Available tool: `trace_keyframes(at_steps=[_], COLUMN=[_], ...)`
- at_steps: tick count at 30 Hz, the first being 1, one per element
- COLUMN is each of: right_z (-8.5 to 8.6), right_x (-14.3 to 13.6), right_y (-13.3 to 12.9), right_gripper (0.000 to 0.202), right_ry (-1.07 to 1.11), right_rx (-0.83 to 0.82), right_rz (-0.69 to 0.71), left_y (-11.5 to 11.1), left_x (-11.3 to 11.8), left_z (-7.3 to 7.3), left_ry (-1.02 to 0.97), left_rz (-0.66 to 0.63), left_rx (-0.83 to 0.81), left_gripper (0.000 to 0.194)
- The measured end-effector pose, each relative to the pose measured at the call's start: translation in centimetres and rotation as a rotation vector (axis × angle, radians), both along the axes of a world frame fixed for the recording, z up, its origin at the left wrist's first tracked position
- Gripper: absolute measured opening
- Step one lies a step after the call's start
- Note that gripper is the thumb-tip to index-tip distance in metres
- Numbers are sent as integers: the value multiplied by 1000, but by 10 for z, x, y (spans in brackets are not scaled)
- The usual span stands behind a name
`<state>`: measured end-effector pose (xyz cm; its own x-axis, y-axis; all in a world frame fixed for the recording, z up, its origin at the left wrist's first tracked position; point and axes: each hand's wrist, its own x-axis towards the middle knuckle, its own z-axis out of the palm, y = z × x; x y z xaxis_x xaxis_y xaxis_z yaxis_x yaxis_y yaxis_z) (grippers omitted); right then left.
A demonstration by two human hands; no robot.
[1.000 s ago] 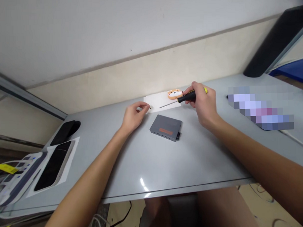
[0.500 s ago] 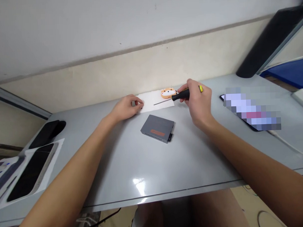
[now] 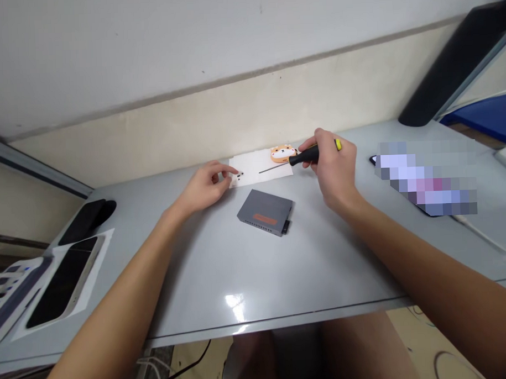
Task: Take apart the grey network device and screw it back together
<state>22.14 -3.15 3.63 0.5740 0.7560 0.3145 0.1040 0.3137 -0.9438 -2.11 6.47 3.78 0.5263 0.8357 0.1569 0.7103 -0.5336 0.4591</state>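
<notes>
My right hand [image 3: 335,167] is wrapped round the black and yellow handle of a screwdriver [image 3: 302,156], whose thin shaft points left over a sheet of white paper [image 3: 260,161]. At the paper's left end is my left hand [image 3: 205,185], its index finger and thumb apart. Several tiny dark pieces, which look like screws [image 3: 239,176], lie on the paper by those fingertips. A flat grey box [image 3: 266,210] with an orange label rests on the table nearer to me; a small black part sticks out of its right side.
An orange animal-face case [image 3: 283,153] sits on the paper's right end. At right lies a lit phone [image 3: 422,178] with a white cable. A dark phone-like device [image 3: 63,282] lies on paper at left. A wall [image 3: 171,126] backs the table [image 3: 190,302].
My left fingers have parted and drawn back left, uncovering the tiny dark pieces. The screwdriver stays in my right hand, over nearly the same spot. The whole view has shifted slightly.
</notes>
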Motion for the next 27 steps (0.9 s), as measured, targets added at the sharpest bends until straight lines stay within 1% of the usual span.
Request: trace_keyframes(at_steps=[3, 5, 9, 12, 16, 21, 27], right_z=[1, 2, 2, 1, 0, 1, 2], right_x=[-1, -2, -3, -3, -3, -4, -4], right_y=[-1, -2, -1, 0, -1, -2, -2], right_gripper=[36, 36, 38, 38, 36, 35, 36], right_ry=[-1, -8, -27, -44, -50, -31, -37], right_rx=[-2, -5, -10, -10, -23, -40, -29], right_rz=[12, 16, 5, 1, 0, 6, 0], left_y=[-12, -15, -15, -15, -18, -20, -21], left_x=[-6, -7, -5, -2, 1, 1, 2], left_z=[-2, -6, -14, -17, -17, -16, -13], left_ry=[-9, -6, 21, 88, 172, 211, 218], left_rz=[24, 39, 11, 11, 17, -14, 29], left_rx=[5, 9, 19, 12, 23, 48, 19], left_gripper=[37, 40, 49, 54, 57, 55, 58])
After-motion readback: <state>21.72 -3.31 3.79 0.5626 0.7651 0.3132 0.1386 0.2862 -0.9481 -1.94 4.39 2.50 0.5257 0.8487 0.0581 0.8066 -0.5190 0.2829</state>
